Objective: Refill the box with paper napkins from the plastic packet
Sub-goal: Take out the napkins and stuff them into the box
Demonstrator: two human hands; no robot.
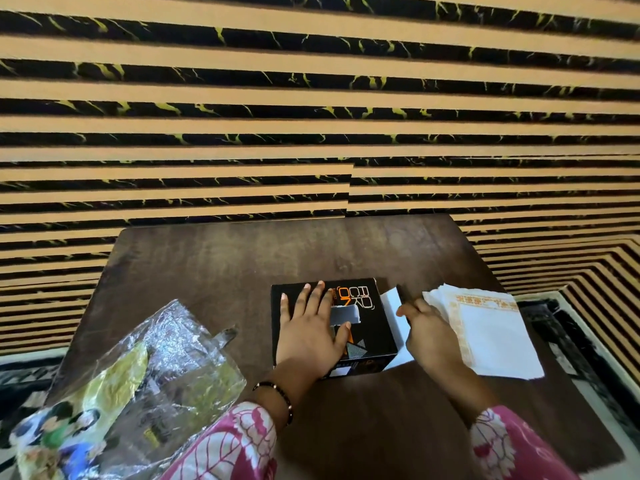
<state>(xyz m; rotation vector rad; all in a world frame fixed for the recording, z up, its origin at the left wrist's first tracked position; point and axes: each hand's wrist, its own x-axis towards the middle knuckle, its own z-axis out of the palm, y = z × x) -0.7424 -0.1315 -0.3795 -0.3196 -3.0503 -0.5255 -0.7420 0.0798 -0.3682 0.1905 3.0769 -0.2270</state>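
A black box with orange lettering lies on the dark wooden table. My left hand rests flat on top of the box, fingers spread. My right hand grips the box's open side flap, whose inside is white. A stack of white paper napkins with an orange patterned border lies just right of that hand, touching it. The crumpled clear plastic packet with green and blue print lies at the table's front left corner.
A wall of black and tan stripes stands right behind the table's far edge. The table's right edge runs close to the napkins. A patterned floor shows beyond both sides. Bare wood lies behind the box.
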